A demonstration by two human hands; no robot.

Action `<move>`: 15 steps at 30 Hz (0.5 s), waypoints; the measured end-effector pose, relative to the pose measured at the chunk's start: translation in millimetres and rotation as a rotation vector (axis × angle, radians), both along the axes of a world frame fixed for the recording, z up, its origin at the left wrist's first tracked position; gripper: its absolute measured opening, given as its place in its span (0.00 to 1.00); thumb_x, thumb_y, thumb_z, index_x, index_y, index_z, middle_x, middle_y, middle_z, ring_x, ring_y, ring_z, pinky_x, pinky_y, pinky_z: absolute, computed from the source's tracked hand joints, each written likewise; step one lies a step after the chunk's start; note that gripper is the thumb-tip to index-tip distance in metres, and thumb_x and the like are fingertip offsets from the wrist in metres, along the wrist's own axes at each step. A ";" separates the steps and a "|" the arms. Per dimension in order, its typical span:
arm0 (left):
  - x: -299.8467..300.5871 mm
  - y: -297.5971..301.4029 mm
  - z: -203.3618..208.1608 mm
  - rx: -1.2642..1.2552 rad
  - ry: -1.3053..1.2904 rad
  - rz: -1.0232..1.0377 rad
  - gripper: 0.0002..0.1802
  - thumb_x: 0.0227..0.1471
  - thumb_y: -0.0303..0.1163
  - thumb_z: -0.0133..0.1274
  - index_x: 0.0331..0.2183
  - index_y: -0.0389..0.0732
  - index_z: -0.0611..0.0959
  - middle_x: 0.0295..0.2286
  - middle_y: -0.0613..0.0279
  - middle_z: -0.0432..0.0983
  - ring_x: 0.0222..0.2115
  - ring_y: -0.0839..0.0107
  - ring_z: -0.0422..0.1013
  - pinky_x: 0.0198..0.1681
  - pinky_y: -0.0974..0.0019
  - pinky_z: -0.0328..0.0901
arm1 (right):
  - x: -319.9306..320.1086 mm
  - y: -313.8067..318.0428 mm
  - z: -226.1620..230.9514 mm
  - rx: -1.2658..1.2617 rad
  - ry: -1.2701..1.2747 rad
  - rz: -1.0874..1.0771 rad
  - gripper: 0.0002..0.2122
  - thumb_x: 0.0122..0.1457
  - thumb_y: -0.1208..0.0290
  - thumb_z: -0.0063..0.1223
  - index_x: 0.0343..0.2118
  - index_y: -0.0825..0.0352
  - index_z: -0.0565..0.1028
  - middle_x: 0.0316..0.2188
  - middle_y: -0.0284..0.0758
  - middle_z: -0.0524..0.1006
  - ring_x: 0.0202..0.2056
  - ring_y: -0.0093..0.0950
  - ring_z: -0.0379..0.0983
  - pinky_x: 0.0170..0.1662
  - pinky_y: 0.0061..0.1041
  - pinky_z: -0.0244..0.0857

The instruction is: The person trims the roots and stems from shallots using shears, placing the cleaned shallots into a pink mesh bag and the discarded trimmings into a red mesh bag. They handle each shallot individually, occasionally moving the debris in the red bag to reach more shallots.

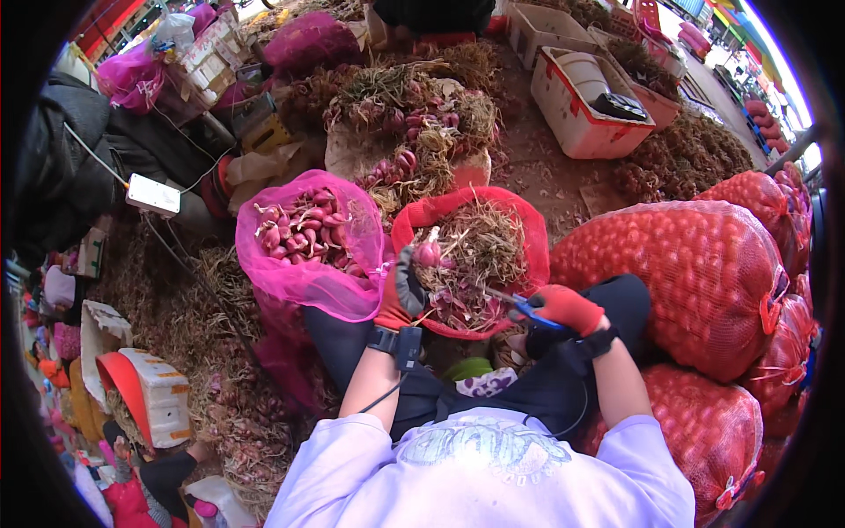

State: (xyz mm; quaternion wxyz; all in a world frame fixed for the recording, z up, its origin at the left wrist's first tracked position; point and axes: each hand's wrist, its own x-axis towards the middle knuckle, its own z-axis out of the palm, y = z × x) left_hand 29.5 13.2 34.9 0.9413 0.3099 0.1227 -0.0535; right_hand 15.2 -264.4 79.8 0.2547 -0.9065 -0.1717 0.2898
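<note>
My left hand (pixel 403 289), in a red and dark grey glove, is closed at the left rim of a round red mesh-lined container (pixel 536 238). A purple-red shallot bulb (pixel 428 254) with its dry stalk shows at its fingertips. Dry stalks and papery skins (pixel 480 255) fill that container. At its right rim my right hand (pixel 569 308), in a red glove, grips blue-handled scissors (pixel 535 312), blades pointing left over the trimmings. Close by on the left, an open pink mesh bag (pixel 264 280) holds several trimmed shallots (pixel 304 227).
Untrimmed shallots with stalks (pixel 414 123) lie heaped ahead. Full red mesh sacks (pixel 673 273) crowd my right side. White foam boxes (pixel 572 119) stand at far right. A white power box (pixel 153 195) with cables hangs at left. Another person (pixel 141 493) sits at lower left.
</note>
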 end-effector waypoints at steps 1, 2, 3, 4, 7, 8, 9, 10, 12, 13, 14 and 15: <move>-0.8 -2.2 14.7 -0.168 0.140 -0.022 0.14 0.56 0.42 0.41 0.37 0.43 0.73 0.32 0.69 0.71 0.30 0.77 0.69 0.36 0.71 0.67 | 2.6 -3.9 8.0 0.183 0.053 -0.048 0.27 0.46 0.39 0.48 0.25 0.66 0.76 0.24 0.45 0.75 0.31 0.42 0.73 0.34 0.36 0.65; 0.9 4.6 0.1 -0.163 0.141 -0.018 0.14 0.56 0.42 0.41 0.37 0.43 0.73 0.32 0.69 0.71 0.30 0.77 0.69 0.36 0.71 0.67 | 5.9 2.2 13.2 0.189 0.056 -0.045 0.27 0.46 0.39 0.48 0.25 0.66 0.76 0.24 0.45 0.75 0.31 0.42 0.73 0.34 0.36 0.65; 4.2 19.8 -24.6 -0.332 0.008 -0.177 0.15 0.56 0.43 0.42 0.38 0.43 0.74 0.32 0.65 0.73 0.29 0.73 0.71 0.33 0.69 0.69 | 10.9 18.5 20.4 0.194 -0.161 -0.133 0.23 0.49 0.45 0.49 0.27 0.66 0.75 0.24 0.43 0.75 0.30 0.41 0.73 0.33 0.35 0.65; 5.7 24.4 -29.5 -0.501 -0.123 -0.348 0.17 0.56 0.45 0.43 0.38 0.43 0.75 0.32 0.62 0.75 0.29 0.69 0.73 0.30 0.67 0.71 | 15.3 27.7 23.8 0.194 -0.376 -0.235 0.19 0.52 0.51 0.49 0.29 0.67 0.74 0.24 0.41 0.75 0.30 0.41 0.73 0.33 0.34 0.65; 4.3 24.0 -44.4 -0.612 0.076 -0.335 0.18 0.55 0.46 0.42 0.42 0.45 0.73 0.37 0.64 0.74 0.30 0.70 0.73 0.29 0.64 0.70 | 51.9 49.3 -43.9 -0.163 -0.450 -0.170 0.22 0.51 0.50 0.46 0.33 0.70 0.73 0.27 0.43 0.75 0.31 0.39 0.74 0.35 0.34 0.66; 2.7 21.4 -47.5 -0.552 0.078 -0.334 0.17 0.56 0.44 0.41 0.44 0.47 0.72 0.41 0.64 0.72 0.31 0.72 0.71 0.31 0.65 0.69 | 60.1 56.3 -60.3 -0.327 -0.400 -0.091 0.24 0.51 0.49 0.44 0.34 0.70 0.73 0.30 0.45 0.76 0.33 0.39 0.74 0.37 0.35 0.66; -5.2 -10.6 -9.6 -0.210 0.175 -0.166 0.19 0.56 0.43 0.41 0.48 0.46 0.70 0.42 0.68 0.71 0.35 0.74 0.71 0.33 0.67 0.68 | 62.5 41.2 -94.6 -0.345 -0.327 -0.122 0.23 0.50 0.50 0.43 0.34 0.69 0.73 0.31 0.44 0.76 0.34 0.39 0.74 0.38 0.35 0.66; -7.1 -4.4 -13.3 -0.005 -0.150 -0.261 0.18 0.57 0.36 0.42 0.49 0.43 0.68 0.43 0.67 0.70 0.39 0.73 0.70 0.37 0.71 0.67 | 65.5 50.3 -99.1 -0.334 -0.274 -0.117 0.22 0.50 0.51 0.42 0.35 0.69 0.74 0.33 0.44 0.76 0.35 0.38 0.74 0.40 0.34 0.66; -15.0 -6.9 -10.2 0.175 -0.139 -0.189 0.18 0.53 0.27 0.45 0.47 0.41 0.69 0.42 0.65 0.70 0.39 0.74 0.69 0.40 0.74 0.65 | 73.4 42.1 -92.4 -0.340 -0.266 -0.091 0.23 0.48 0.51 0.43 0.36 0.69 0.75 0.33 0.43 0.77 0.35 0.38 0.74 0.40 0.33 0.67; -18.9 -3.1 -17.5 0.188 -0.137 -0.178 0.18 0.53 0.27 0.45 0.47 0.41 0.69 0.42 0.65 0.70 0.39 0.74 0.69 0.40 0.74 0.65 | 73.1 41.2 -70.3 -0.363 -0.272 -0.039 0.23 0.48 0.51 0.44 0.35 0.68 0.75 0.31 0.42 0.77 0.34 0.37 0.75 0.39 0.33 0.67; -19.1 2.9 -30.5 0.390 -0.165 -0.133 0.19 0.51 0.23 0.47 0.47 0.40 0.68 0.41 0.64 0.70 0.39 0.75 0.69 0.41 0.74 0.65 | 71.0 41.0 -41.0 -0.386 -0.283 0.017 0.23 0.48 0.51 0.44 0.35 0.68 0.75 0.29 0.42 0.77 0.33 0.36 0.75 0.37 0.33 0.67; -19.6 4.2 -38.8 0.584 -0.188 -0.099 0.20 0.49 0.19 0.48 0.46 0.39 0.68 0.40 0.63 0.70 0.39 0.76 0.68 0.43 0.74 0.64 | 60.5 40.5 -6.4 -0.371 -0.301 -0.034 0.23 0.48 0.51 0.45 0.34 0.69 0.76 0.28 0.42 0.77 0.32 0.35 0.75 0.35 0.34 0.67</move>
